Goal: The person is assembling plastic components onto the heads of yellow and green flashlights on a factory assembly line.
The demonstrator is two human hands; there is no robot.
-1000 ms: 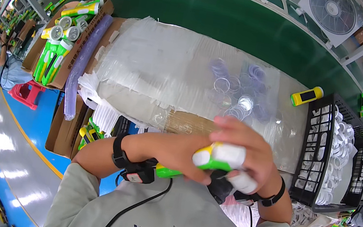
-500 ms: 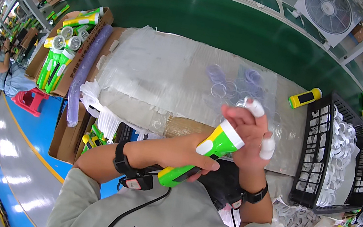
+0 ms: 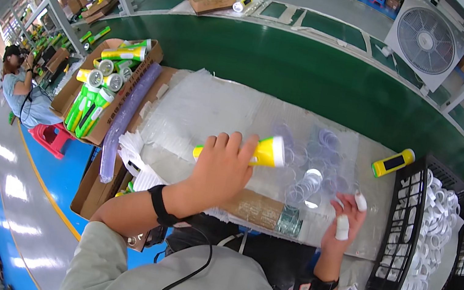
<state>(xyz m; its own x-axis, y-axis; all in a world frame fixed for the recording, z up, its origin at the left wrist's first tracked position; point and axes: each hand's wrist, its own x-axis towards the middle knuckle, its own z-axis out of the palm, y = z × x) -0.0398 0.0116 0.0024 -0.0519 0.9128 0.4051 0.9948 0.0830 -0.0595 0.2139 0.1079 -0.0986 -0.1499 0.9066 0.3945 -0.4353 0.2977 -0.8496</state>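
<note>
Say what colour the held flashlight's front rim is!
The flashlight has a white front rim, best seen in the head view.

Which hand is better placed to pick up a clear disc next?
Probably the right hand: it looks free and is near the clear discs, while the left hand holds a flashlight.

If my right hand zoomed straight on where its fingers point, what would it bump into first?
Probably the loose clear plastic rings on the plastic-covered work surface, just ahead and leftward of the right hand. Its height is hard to judge, so it might pass above them.
</note>
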